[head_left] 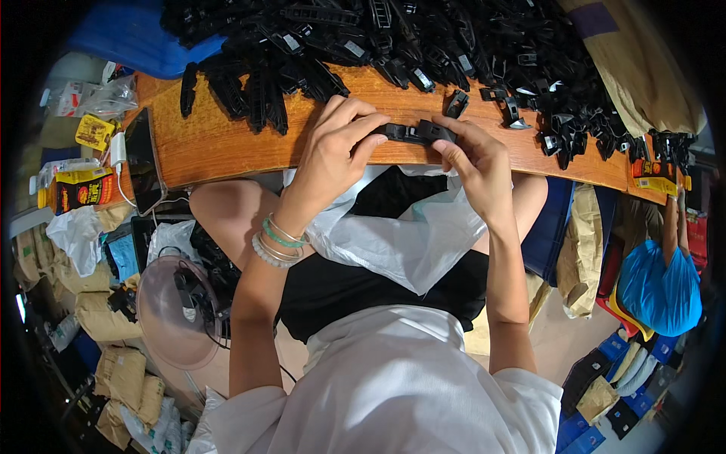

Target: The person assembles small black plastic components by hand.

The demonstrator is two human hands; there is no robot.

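Near the table's front edge, my left hand (333, 155) and my right hand (480, 166) hold a narrow black plastic part (402, 132) between them. The left fingers pinch its left end. My right thumb and fingers close on the blocky piece (434, 131) at its right end; whether that piece is joined to the rest I cannot tell. Just beyond the right fingertips lies a small loose black piece (457, 104). Long slotted black parts (318, 45) lie heaped at the back, and smaller black clips (563, 117) with shiny bits are piled to the right.
The wooden table (219, 151) carries a dark-screened device (142, 155) at its left end. A blue tray (144, 38) stands back left, a brown sack (639, 60) back right. White sheeting (401, 242) covers my lap. A round fan (178, 310) stands left; another person's arm (671, 223) shows right.
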